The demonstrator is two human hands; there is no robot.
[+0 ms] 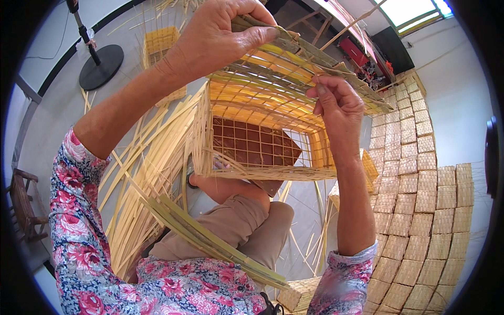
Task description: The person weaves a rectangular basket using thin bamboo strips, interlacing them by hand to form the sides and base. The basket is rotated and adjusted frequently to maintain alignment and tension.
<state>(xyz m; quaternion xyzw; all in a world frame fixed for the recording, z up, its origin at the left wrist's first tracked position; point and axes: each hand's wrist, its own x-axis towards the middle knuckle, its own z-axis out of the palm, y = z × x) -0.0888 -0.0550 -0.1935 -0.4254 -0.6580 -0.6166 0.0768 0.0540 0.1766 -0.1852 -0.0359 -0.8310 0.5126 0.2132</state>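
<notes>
An open woven bamboo basket (pixel 273 172) with a lattice of thin strips stands in front of me, its opening toward me. Along its far upper edge run wide green bamboo strips (pixel 315 52). My left hand (pixel 218 34) is closed on these strips at their left part, thumb on the near side. Farther right, my right hand (pixel 340 102) has its thumb and fingertips pinched together close to the same edge. Whatever thin piece sits in that pinch is too small to tell. Through the lattice a dark red-brown board (pixel 252 144) shows under the basket.
Loose pale bamboo strips (pixel 152 178) lie heaped at my left. More green bamboo lengths (pixel 210 241) rest across my lap. Stacked woven baskets (pixel 409 210) line the right wall. At the far left are a black round stand base (pixel 101 67) and another basket (pixel 160 42).
</notes>
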